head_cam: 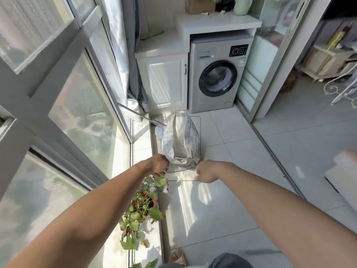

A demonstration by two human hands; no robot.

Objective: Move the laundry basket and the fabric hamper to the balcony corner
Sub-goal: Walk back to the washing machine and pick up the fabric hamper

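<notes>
A tall glazed window wall point(63, 97) fills the left half of the frame, and pale floor tiles point(222, 209) spread across the lower centre and right. At the upper centre a silver front-loading washing machine point(217, 78) stands under a white worktop point(218, 24), with a white cabinet point(164, 82) just to its left and a grey curtain point(133, 60) hanging beside that. In the middle of the frame the fabric hamper point(180, 140), checked cloth slung in a thin wire frame, lies tipped toward the camera on the tiles near the window sill. Lower left of centre, a potted plant point(143, 207) with green and red leaves sits along the sill. The left hand point(159, 165) has its grip closed on the hamper's near left frame corner, and the right hand point(206, 172) is fisted around the near right wire; both forearms reach in from the bottom corners.
</notes>
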